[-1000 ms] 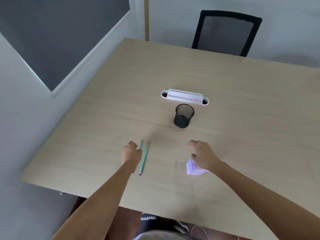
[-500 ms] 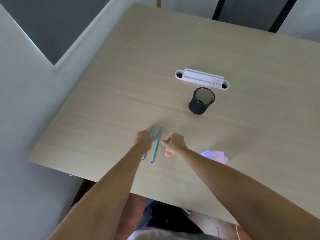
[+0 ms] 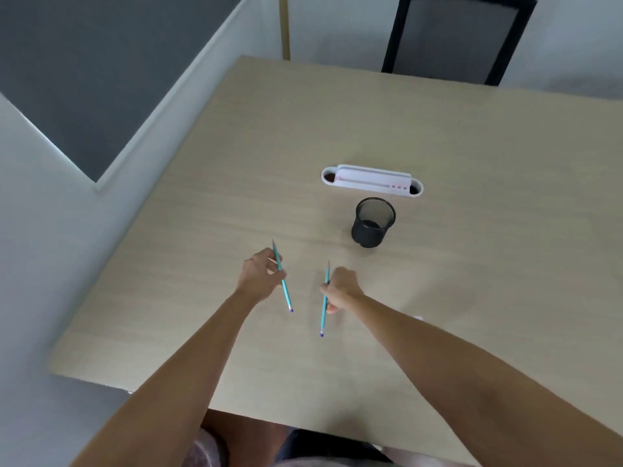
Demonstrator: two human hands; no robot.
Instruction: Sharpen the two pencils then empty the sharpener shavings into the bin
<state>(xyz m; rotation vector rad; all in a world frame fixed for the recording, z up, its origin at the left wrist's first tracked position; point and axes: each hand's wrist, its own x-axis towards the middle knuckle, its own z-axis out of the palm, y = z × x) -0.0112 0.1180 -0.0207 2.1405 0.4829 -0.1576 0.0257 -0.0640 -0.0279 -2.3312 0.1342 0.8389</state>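
Hands [image 3: 259, 276] [image 3: 342, 287] each round a pencil [image 3: 282, 277] [image 3: 325, 299]

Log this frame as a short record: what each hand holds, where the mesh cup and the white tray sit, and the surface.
left hand: left hand grips left pencil, tip pointing away
right hand: right hand grips right pencil, tip pointing away
mesh cup: black mesh cup upright, beyond the hands
white tray: white tray just behind the cup
surface: wooden table
sharpener: mostly hidden behind the right forearm
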